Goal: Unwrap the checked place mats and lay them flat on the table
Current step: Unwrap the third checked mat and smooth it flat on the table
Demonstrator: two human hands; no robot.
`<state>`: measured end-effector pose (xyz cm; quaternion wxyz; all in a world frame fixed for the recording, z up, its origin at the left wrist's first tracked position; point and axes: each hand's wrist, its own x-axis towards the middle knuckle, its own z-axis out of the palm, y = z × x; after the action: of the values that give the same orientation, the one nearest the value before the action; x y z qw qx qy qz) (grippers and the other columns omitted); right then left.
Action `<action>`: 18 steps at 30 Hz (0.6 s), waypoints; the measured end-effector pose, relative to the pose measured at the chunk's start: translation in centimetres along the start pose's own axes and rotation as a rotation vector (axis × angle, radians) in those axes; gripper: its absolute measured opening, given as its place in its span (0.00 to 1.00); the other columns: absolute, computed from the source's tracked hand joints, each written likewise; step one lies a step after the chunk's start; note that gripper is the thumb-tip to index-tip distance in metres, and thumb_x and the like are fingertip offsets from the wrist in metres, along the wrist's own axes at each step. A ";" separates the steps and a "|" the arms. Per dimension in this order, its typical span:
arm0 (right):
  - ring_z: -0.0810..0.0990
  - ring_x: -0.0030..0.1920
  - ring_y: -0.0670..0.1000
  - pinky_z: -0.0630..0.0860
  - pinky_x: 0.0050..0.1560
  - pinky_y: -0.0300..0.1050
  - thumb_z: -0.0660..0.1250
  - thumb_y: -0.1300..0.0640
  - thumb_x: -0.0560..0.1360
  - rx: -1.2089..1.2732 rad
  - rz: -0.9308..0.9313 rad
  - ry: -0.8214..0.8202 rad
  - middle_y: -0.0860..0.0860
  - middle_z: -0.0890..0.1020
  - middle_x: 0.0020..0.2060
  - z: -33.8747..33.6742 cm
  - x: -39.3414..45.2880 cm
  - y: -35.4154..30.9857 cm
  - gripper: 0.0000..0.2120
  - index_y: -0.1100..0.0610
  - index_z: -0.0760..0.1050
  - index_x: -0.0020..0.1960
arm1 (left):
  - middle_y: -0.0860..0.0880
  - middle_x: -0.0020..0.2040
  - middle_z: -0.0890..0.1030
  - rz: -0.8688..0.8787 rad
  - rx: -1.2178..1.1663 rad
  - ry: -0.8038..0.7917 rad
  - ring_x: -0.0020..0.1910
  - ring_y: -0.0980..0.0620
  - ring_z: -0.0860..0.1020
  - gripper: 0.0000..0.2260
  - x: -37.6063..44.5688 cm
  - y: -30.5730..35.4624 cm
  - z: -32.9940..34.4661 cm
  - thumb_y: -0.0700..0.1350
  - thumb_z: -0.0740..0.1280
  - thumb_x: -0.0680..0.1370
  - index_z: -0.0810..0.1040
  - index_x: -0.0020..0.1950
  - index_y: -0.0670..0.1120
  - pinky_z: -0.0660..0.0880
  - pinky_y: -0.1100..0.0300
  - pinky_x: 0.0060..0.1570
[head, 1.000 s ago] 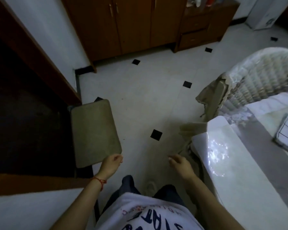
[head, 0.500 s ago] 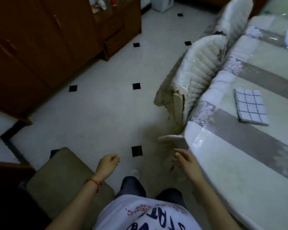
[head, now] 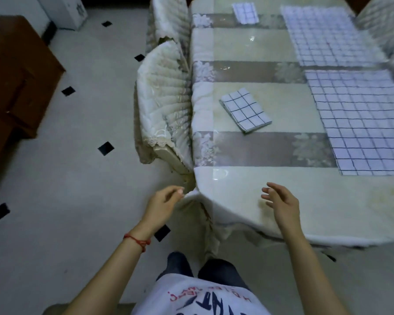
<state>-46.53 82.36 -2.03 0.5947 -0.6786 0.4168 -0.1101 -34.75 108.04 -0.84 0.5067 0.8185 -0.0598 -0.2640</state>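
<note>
A folded checked place mat (head: 246,109) lies on the table (head: 243,185), near its left side. A second folded mat (head: 246,12) rests at the far end. Two checked mats lie spread flat on the right: one near (head: 359,123), one farther back (head: 328,35). My left hand (head: 163,204) hovers beside the table's near left corner, fingers loosely curled, holding nothing. My right hand (head: 281,204) is over the table's near edge, fingers apart and empty, well short of the folded mat.
Two covered chairs stand against the table's left side, a nearer chair (head: 162,103) and a farther chair (head: 168,19). A brown wooden cabinet (head: 16,71) is at the left. A pale tiled floor (head: 77,178) with black insets lies in between.
My view has swung right from the floor and cabinets onto the table, so the spread mats now show. Both hands rose to the table's near corner, the right one opening.
</note>
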 end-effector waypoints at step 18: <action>0.73 0.61 0.60 0.68 0.62 0.50 0.60 0.57 0.76 -0.453 -0.072 0.042 0.61 0.76 0.58 2.9 23.3 -7.0 0.17 0.61 0.71 0.63 | 0.44 0.58 0.80 0.121 0.319 0.031 0.56 0.48 0.76 0.12 23.1 12.7 8.5 0.43 0.61 0.78 0.77 0.59 0.41 0.67 0.65 0.53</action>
<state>-26.99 67.77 -4.58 0.4143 -0.8068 0.4184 -0.0489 -17.03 86.76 -1.45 0.3863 0.8874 -0.1422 -0.2075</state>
